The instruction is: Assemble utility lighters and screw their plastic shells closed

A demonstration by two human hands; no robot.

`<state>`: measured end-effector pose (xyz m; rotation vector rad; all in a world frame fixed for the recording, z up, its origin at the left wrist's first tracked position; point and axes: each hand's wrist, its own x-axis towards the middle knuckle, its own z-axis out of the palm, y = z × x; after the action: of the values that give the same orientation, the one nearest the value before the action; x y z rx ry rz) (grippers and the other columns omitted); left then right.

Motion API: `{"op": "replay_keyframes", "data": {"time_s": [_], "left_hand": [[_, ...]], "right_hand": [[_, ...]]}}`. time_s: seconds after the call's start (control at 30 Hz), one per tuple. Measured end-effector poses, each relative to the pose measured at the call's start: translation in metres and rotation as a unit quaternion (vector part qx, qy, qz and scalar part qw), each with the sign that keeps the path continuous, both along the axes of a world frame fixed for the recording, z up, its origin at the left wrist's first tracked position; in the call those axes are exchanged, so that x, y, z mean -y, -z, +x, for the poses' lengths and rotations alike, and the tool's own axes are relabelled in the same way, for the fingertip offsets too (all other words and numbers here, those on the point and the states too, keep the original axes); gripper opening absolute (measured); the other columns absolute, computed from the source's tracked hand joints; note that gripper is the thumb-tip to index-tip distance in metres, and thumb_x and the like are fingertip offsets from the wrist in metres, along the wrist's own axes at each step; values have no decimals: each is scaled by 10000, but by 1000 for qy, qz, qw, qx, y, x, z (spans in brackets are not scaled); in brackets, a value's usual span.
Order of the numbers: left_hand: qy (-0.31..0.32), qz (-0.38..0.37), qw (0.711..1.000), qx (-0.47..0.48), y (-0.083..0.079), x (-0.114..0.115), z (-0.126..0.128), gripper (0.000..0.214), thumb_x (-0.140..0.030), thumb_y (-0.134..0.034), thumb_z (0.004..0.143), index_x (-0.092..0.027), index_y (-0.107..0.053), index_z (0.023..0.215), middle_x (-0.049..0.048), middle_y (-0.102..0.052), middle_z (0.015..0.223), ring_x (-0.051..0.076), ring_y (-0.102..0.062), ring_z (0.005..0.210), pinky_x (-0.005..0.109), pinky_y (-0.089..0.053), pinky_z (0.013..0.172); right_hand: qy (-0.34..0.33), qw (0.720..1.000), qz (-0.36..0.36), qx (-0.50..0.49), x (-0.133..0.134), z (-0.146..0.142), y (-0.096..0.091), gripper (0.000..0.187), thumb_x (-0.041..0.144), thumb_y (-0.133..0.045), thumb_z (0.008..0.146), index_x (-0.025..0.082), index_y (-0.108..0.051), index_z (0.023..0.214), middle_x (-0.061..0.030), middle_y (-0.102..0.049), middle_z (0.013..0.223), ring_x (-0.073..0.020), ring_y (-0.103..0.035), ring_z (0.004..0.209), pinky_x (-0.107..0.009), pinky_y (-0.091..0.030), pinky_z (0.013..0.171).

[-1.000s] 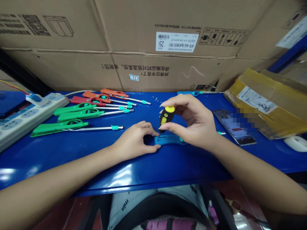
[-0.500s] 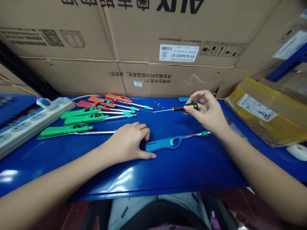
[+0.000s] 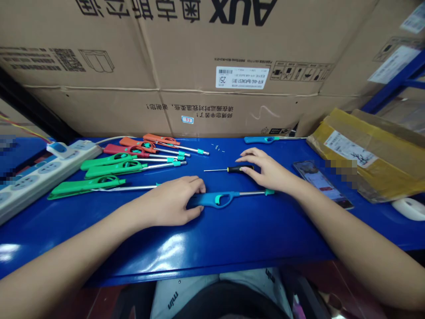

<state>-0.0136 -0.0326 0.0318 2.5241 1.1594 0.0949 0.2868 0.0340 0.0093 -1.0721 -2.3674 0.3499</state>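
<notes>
My left hand point(image 3: 175, 201) wraps the handle end of a blue gas lighter point(image 3: 207, 200), thumb on the near side and fingers on the far side. The lighter lies on the blue table, its teal trigger showing and its metal tube pointing right. Beyond it, my right hand point(image 3: 265, 170) is at a black and yellow screwdriver point(image 3: 235, 169) that appears to lie on the table, blade pointing left. The thumb touches the screwdriver's handle while the other fingers stretch out apart behind it.
Several lighters lie at the left, among them a green one point(image 3: 86, 185), a red one point(image 3: 126, 150) and an orange one point(image 3: 162, 140). A power strip point(image 3: 43, 170) flanks them. Another blue lighter point(image 3: 260, 140), a phone point(image 3: 322, 184), a yellow-taped parcel point(image 3: 361, 155) and a white mouse point(image 3: 410, 208) are right.
My right hand has brought the screwdriver down and nearer, and its fingers have spread. My left hand has closed round the blue lighter, which has shifted left.
</notes>
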Motion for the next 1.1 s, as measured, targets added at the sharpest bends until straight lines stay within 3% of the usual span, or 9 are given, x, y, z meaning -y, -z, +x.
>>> {"op": "replay_keyframes", "data": {"time_s": [0.07,0.13,0.2,0.3,0.37,0.57,0.67,0.83,1.1], "left_hand": [[-4,34,999,-25,-3,-1,-2,301,-303,-653,862,-175,-586,1126,79,-643,1102,275,-634,1003,417,-527,880],[9,68,997,-29,-1,-1,-1,353,-390,-647,901,-175,-577,1171,89,-636,1145,293,-623,1056,434,-520,909],[35,75,996,-29,5,-2,0,334,-429,-586,966,-188,-572,1197,88,-625,1181,286,-617,1074,430,-516,920],[41,79,996,-28,11,-6,0,303,-436,-537,1008,-174,-566,1156,96,-626,1161,278,-618,1057,419,-512,922],[45,68,997,-16,11,-8,-3,321,-452,-518,1019,-170,-549,1170,102,-627,1172,275,-622,1072,407,-511,929],[8,12,1000,10,6,-10,-3,394,-500,-384,1059,-212,-507,1298,84,-670,1236,262,-680,1069,386,-539,882],[19,44,999,8,9,-9,-1,468,-519,-353,1065,-237,-485,1414,92,-634,1341,274,-670,1133,403,-536,939],[27,84,996,7,14,-4,5,492,-515,-359,1064,-274,-487,1474,84,-646,1270,255,-702,1029,370,-563,856],[10,127,992,25,22,2,10,514,-520,-361,1064,-236,-534,1456,92,-664,1212,254,-717,988,345,-579,795]], "right_hand": [[-25,1000,-14,-2,6,11,-18,242,298,-572,945,202,-693,1132,-118,-654,1166,-261,-620,1119,-454,-483,1028],[-27,996,-88,19,13,23,-37,199,357,-599,932,205,-692,1021,-76,-697,1027,-221,-655,934,-380,-531,882],[-29,979,-179,90,20,33,-50,249,431,-680,872,209,-702,981,-61,-719,1014,-224,-660,934,-355,-526,853],[-20,946,-261,192,23,41,-54,301,455,-750,798,215,-711,976,-55,-730,1035,-236,-665,952,-341,-515,818],[-15,936,-274,221,23,41,-49,233,422,-709,834,207,-695,922,-53,-733,983,-224,-666,889,-327,-498,763],[-25,967,-181,179,20,24,-33,155,321,-608,925,190,-668,982,-68,-734,991,-204,-660,837,-306,-469,731],[-51,977,-150,141,22,13,-26,141,286,-613,938,191,-683,1015,-63,-740,985,-192,-671,827,-293,-479,735],[-125,988,-62,60,31,-6,-13,138,278,-602,982,201,-700,1041,-67,-731,1000,-195,-676,894,-309,-508,811],[-144,978,109,100,38,-18,0,224,240,-460,1046,134,-655,1081,-138,-698,983,-248,-630,911,-405,-536,822]]}}
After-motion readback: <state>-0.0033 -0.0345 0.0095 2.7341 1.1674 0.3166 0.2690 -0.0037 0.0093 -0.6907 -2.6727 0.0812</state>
